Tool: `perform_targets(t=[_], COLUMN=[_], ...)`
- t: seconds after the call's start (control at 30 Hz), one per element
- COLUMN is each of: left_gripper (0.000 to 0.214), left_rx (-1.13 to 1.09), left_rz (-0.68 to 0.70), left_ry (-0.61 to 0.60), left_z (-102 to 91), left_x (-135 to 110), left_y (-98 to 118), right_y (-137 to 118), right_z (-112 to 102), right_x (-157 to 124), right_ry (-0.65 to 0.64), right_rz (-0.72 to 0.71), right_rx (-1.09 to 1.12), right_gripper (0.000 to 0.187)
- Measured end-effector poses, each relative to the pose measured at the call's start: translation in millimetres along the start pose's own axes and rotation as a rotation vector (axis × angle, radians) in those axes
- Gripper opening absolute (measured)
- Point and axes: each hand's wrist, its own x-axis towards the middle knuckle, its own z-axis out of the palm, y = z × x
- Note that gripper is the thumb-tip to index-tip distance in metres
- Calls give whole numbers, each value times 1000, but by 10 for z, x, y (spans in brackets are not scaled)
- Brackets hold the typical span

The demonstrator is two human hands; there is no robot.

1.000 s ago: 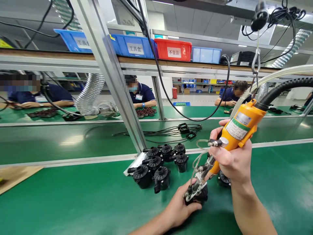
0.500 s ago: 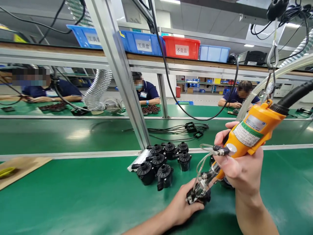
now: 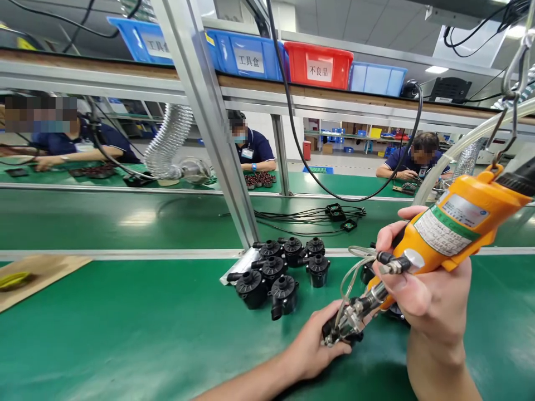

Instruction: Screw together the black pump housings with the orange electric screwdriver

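Note:
My right hand (image 3: pixel 438 298) is wrapped around a yellow electric screwdriver (image 3: pixel 445 228), which hangs from a metal hook (image 3: pixel 515 83) and slants down to the left. Its metal nose (image 3: pixel 351 317) is over a small black pump (image 3: pixel 356 337) on the bench. My left hand (image 3: pixel 315 348) is closed on that pump, thumb in front and fingers behind. The nose hides much of the pump, and I cannot see the screwdriver's tip clearly. Just left of it, several black pumps (image 3: pixel 284 292) stand grouped on the green bench.
More black parts (image 3: pixel 368 273) are partly hidden behind the screwdriver. An aluminium post (image 3: pixel 209 122) rises behind the pumps. Cables with small black boxes (image 3: pixel 334 211) lie beyond. Blue bins (image 3: pixel 246 55) and a red bin (image 3: pixel 320 65) line the shelf. Co-workers sit across. Brown cardboard (image 3: pixel 45 273) lies left.
The screwdriver body and my right hand have shifted right, with the tool leaning lower. My left hand still holds the pump in nearly the same place. The view has tilted slightly.

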Motion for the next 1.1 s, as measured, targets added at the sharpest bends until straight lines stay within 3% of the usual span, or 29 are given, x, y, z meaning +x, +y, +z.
perform_targets(t=[0.23,0.53,0.83,0.97,1.1], left_gripper=[71,29,34,55,89], left_rx=[-93,27,72,105,182], left_rz=[51,-12,2,50,67], left_ry=[12,-21,34,56,228], left_z=[40,13,-12,-25,-63], left_x=[17,-3,-4,7,-26], left_y=[-57,22,30,-50,-185], right_y=[-6,219,327,287,79], right_z=[-28,279,326,177,-289], right_x=[-17,-70,-155,-34,54], right_ry=[-25,-23,-89,-36,94], right_rz=[-20,-16,142,115,-9], right_rx=[-32,-127,-8,34,-1], right_gripper=[52,45,42,47,50])
